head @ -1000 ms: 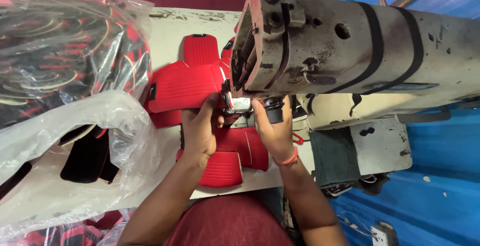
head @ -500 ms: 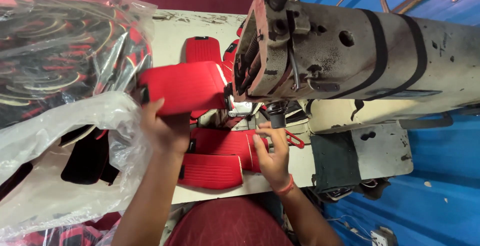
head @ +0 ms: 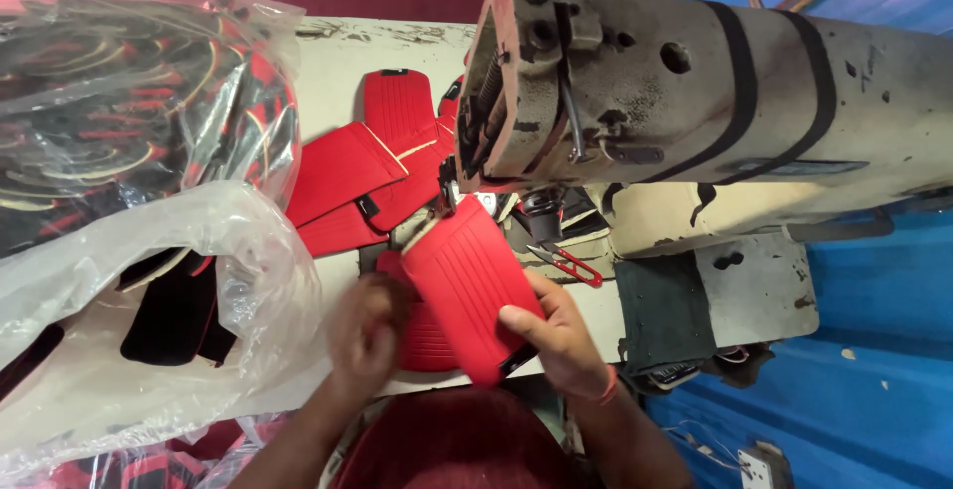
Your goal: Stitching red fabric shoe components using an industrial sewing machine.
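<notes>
A red ribbed padded piece (head: 467, 285) with pale piping lies tilted in front of the needle of a worn sewing machine (head: 695, 102). My right hand (head: 556, 340) grips its lower right edge. My left hand (head: 365, 335), blurred, holds its left side over another red piece underneath. More red padded pieces (head: 372, 166), joined in a chain, trail away on the table behind the needle.
Clear plastic bags (head: 149, 231) of red and black pieces crowd the left half of the pale table (head: 338, 62). Small red-handled snips (head: 566, 261) lie under the machine arm. A blue surface (head: 874, 350) runs along the right.
The sewn red pieces have been pushed away behind the needle. Both hands came back toward me and now hold a fresh red piece angled up to the needle.
</notes>
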